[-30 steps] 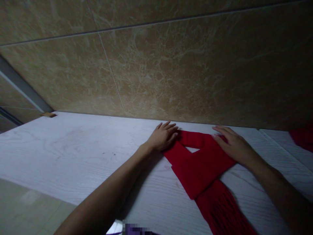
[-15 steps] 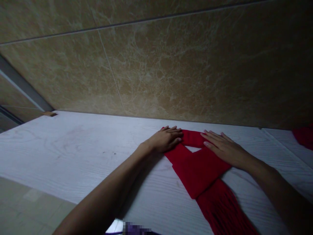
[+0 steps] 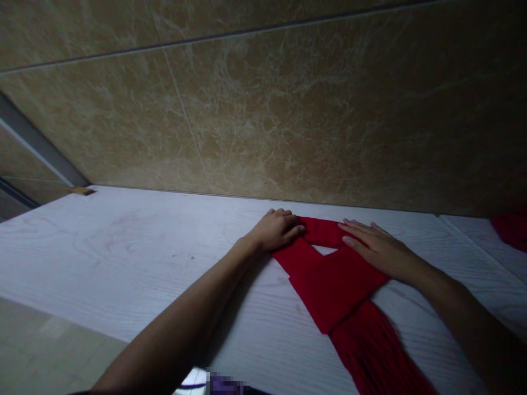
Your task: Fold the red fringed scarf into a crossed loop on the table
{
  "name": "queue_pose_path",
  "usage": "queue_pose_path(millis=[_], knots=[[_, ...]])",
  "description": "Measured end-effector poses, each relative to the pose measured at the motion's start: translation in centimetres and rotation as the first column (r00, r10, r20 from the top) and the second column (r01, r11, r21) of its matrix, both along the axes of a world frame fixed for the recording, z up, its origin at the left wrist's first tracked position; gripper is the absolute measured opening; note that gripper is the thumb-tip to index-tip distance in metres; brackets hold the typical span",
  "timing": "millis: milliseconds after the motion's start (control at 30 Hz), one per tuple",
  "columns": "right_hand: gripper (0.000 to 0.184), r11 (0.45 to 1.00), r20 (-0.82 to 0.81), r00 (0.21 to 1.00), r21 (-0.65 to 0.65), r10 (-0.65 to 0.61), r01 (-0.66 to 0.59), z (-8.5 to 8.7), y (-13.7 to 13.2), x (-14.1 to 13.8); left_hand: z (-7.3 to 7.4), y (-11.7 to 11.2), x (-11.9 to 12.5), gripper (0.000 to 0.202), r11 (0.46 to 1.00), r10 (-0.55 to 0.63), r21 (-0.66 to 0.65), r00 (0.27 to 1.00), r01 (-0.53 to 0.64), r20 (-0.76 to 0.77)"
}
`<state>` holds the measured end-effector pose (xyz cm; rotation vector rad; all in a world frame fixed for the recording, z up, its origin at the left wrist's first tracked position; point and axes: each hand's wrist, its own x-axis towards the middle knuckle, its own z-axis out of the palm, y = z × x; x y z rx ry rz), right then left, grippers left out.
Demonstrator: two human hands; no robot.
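A red scarf (image 3: 337,288) with a fringed end lies on the white wood-grain tabletop (image 3: 135,258), folded into a loop with a wide band across it. A small triangle of tabletop shows inside the loop. At the loop's upper left corner, my left hand (image 3: 276,229) has its fingers curled over the cloth, closed on it, the thumb along the top; the fingertips are hidden. My right hand (image 3: 376,249) rests flat on the loop's right side, fingers stretched out and open. The fringe runs down past the bottom of the view.
Behind the table rises a brown marbled tile wall (image 3: 263,109). Another red cloth (image 3: 510,229) lies at the far right, past a seam in the tabletop. A small wooden block (image 3: 82,191) sits at the back left corner. Pale floor (image 3: 49,351) shows beyond the front edge.
The fingers of my left hand have gone from lying flat to curled on the scarf's corner, and that hand has shifted slightly left. My right hand stays in place.
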<state>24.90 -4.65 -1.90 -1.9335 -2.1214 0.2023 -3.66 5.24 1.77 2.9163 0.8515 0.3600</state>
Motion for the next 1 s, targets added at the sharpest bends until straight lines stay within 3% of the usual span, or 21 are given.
queue_pose_path(millis=[200,433,633,733,900,1000], knots=[[0.068,1.000,-0.008,1.000,0.014,0.022,-0.022,0.1,0.0,0.0,0.6,-0.1,0.0,0.040,0.996,-0.073,-0.056,0.997,0.074,0.022],[0.070,1.000,-0.037,0.999,0.016,0.021,-0.020,0.0,0.0,-0.1,0.9,0.0,0.2,0.055,0.986,0.026,-0.162,0.999,-0.029,-0.021],[0.069,0.999,-0.051,0.998,0.028,0.038,-0.036,0.0,0.0,-0.1,1.1,0.0,0.6,0.062,0.991,0.051,-0.117,0.994,-0.061,-0.093],[0.064,0.995,-0.080,0.996,0.094,0.050,-0.043,0.2,0.0,0.0,0.9,0.1,0.5,0.059,0.985,0.062,-0.154,0.996,-0.070,-0.059],[0.042,0.942,-0.096,0.987,0.325,0.126,-0.088,0.9,0.4,0.7,0.6,0.1,0.5,0.057,0.977,0.079,-0.194,0.996,-0.084,-0.033],[0.036,0.921,-0.052,0.989,0.375,0.140,-0.110,0.8,0.7,1.2,0.5,0.2,0.5,0.058,0.977,0.088,-0.190,0.995,-0.094,-0.041]])
